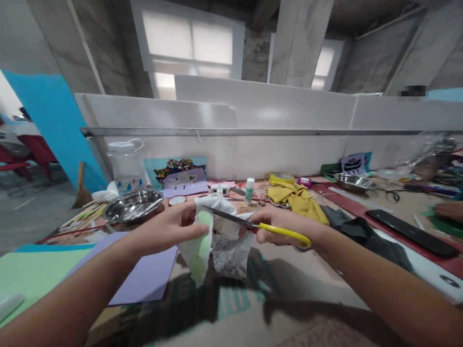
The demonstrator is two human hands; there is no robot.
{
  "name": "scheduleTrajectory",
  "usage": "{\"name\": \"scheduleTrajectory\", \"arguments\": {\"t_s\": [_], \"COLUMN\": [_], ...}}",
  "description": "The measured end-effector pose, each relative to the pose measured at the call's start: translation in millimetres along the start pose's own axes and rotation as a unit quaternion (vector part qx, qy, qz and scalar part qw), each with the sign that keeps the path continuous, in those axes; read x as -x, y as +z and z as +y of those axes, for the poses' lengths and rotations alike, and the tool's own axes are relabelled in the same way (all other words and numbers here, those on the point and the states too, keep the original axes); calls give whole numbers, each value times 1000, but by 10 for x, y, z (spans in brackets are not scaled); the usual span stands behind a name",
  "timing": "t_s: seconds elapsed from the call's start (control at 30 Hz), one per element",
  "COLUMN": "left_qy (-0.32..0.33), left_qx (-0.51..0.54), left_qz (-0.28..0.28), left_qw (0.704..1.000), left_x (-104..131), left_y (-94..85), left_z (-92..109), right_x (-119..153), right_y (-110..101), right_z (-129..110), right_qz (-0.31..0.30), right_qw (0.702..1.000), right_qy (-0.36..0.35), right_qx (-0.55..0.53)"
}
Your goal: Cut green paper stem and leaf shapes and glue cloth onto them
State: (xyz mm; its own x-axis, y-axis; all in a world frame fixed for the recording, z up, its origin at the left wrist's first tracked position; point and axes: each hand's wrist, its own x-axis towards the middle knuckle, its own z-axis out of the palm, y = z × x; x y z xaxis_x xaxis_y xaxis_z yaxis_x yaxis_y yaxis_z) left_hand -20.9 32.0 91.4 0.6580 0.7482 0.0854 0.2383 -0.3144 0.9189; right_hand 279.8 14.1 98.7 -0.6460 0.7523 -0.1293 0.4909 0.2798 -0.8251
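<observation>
My left hand (173, 229) pinches a white sheet (231, 255) with black outline drawings, and a light green piece (203, 241) shows on its left part. Around the yellow handles of a pair of scissors (282, 232) my right hand (275, 224) is closed. The dark blades point left across the top of the sheet, with their tip near my left fingers. How far the blades are apart is hard to tell. The sheet hangs above the cardboard-covered table.
Purple paper (144, 274) and green paper (39, 270) lie left. Behind are a metal bowl (133, 206), plastic jug (126, 166), glue stick (249, 191) and yellow cloth (302, 200). A black case (412, 233) lies right; another person's hand (448, 211) is at the right edge.
</observation>
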Motion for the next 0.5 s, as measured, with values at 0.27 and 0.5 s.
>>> {"name": "scheduleTrajectory", "arguments": {"t_s": [0.27,0.5], "left_qy": [-14,-47], "left_qx": [39,48], "left_qz": [-36,-46], "left_qw": [998,997], "left_x": [-1,-15], "left_y": [48,124], "left_z": [47,52], "right_x": [16,33], "right_y": [-35,-11], "right_z": [-72,-35], "right_qz": [-8,-36], "right_qw": [988,993], "right_qy": [-108,-92], "right_qx": [107,68]}}
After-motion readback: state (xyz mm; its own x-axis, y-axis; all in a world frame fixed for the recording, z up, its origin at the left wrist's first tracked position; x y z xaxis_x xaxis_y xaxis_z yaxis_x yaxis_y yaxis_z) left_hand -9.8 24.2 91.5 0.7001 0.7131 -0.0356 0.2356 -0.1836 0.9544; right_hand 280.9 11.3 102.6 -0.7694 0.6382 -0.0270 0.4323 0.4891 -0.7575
